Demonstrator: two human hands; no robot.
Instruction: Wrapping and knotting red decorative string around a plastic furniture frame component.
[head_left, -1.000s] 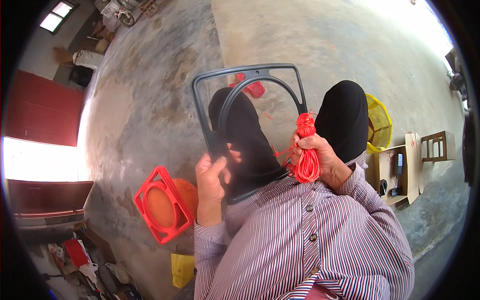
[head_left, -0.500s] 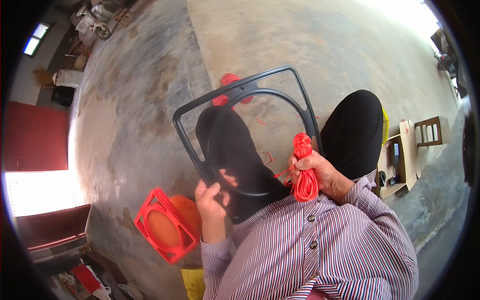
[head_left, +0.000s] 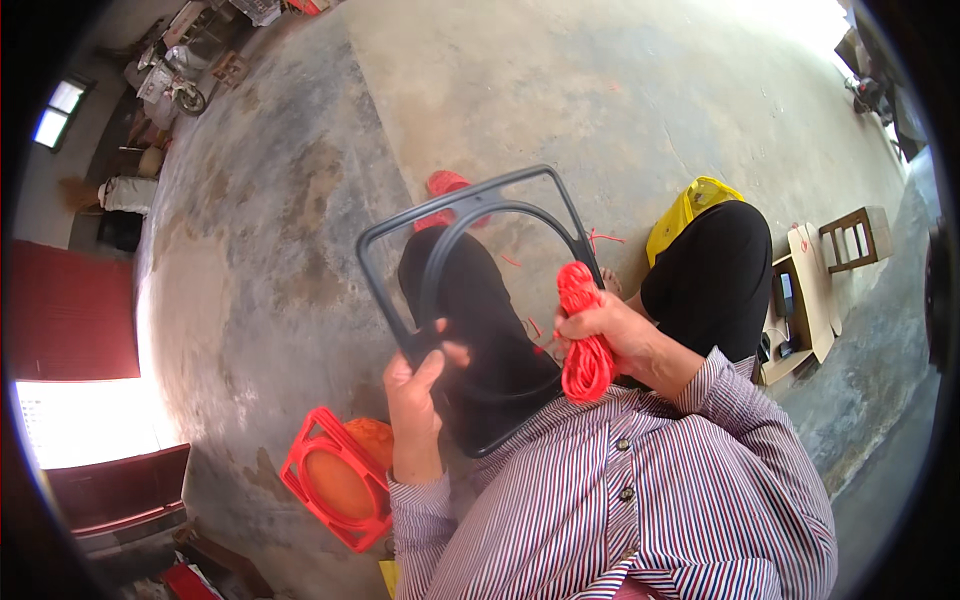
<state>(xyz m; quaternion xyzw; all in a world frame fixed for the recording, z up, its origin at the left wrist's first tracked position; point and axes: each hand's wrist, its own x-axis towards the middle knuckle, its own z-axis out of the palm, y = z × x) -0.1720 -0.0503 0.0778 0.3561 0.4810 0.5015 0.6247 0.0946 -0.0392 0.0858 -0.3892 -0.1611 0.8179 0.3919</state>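
Note:
Between my two hands a black plastic frame (head_left: pixel 466 207) is held tilted over my lap, a square rim with a round ring inside it. My left hand (head_left: pixel 414 402) pinches its left side, thumb on the near face and fingertips showing through the opening. A bundle of shiny red cord (head_left: pixel 586 370), gathered tight near its top, is gripped in my right hand (head_left: pixel 628 335). The right side of the frame runs behind that bundle and hand; whether those fingers also hold it is hidden. A loose red end sticks out left of the bundle.
At the lower left lies a red plastic frame (head_left: pixel 378 527) with an orange round piece (head_left: pixel 371 436) behind it. Red footwear (head_left: pixel 447 182) shows beyond my left knee. Past my right knee are a yellow bag (head_left: pixel 690 208), an open cardboard box (head_left: pixel 818 300) and a wooden stool (head_left: pixel 866 238).
The black frame's top edge has dropped and its right side has come left. My right hand has shifted left with the red cord. The view has turned slightly, showing more of the yellow bag.

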